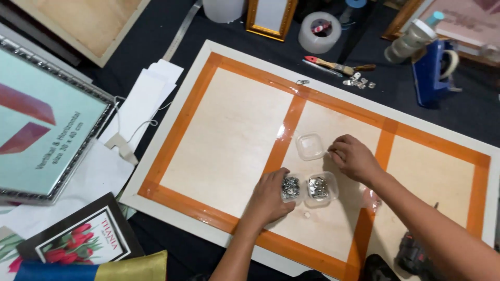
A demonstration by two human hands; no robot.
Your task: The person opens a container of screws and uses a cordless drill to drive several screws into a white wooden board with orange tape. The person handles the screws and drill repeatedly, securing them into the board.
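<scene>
While we are sorting, hardware tubs (309, 188): sitting mid-board at 6 o'clock, within easy reach.
Left hand (271, 195): fingers curling against the left tub, steadying it.
Right hand (354, 157): fingertips pinching something small, at 3 o'clock of the empty tub (310, 145).
Frame back (224, 130): lying flat as our worktop.

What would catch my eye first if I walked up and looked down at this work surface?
Most likely the large frame back lying flat in the middle, its pale panels edged with bright orange tape. On it, the left hand touches a small clear tub of metal bits, with a second tub beside it, while the right hand rests by an empty clear container.
</scene>
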